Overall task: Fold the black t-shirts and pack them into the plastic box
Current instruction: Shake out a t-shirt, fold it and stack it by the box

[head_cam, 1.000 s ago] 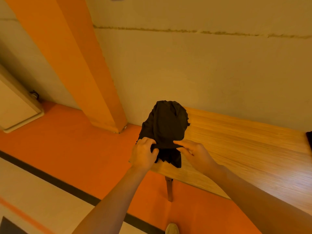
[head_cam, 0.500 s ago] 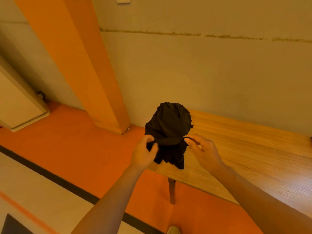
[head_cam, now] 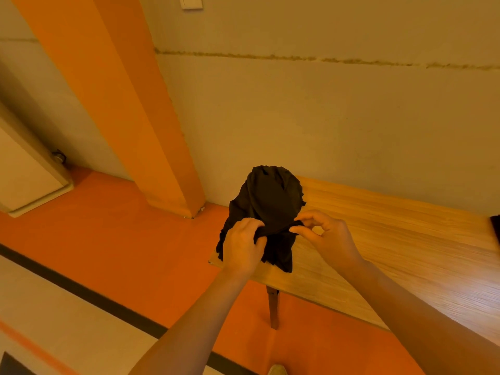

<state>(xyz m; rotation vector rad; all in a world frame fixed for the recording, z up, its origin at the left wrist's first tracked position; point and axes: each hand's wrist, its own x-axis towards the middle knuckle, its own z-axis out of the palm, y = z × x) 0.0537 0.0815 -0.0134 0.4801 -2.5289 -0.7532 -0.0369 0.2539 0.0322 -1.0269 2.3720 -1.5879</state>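
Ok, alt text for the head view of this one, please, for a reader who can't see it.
Two bare hands hold a bunched black t-shirt over the corner of a wooden table: the left hand grips the cloth, the right hand pinches it. Behind are an orange pillar and a beige wall, above an orange floor.

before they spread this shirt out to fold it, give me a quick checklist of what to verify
1. Left hand grips the black t-shirt: ok.
2. Right hand pinches the fabric between thumb and fingers: ok.
3. Shirt laid flat for folding: not ok, it is bunched in a lump.
4. Free space on the wooden table to the right of the shirt: ok.
5. Shirt clear of the table's left corner: not ok, fabric sits right at that corner.
6. Plastic box within reach: cannot tell, none in view.
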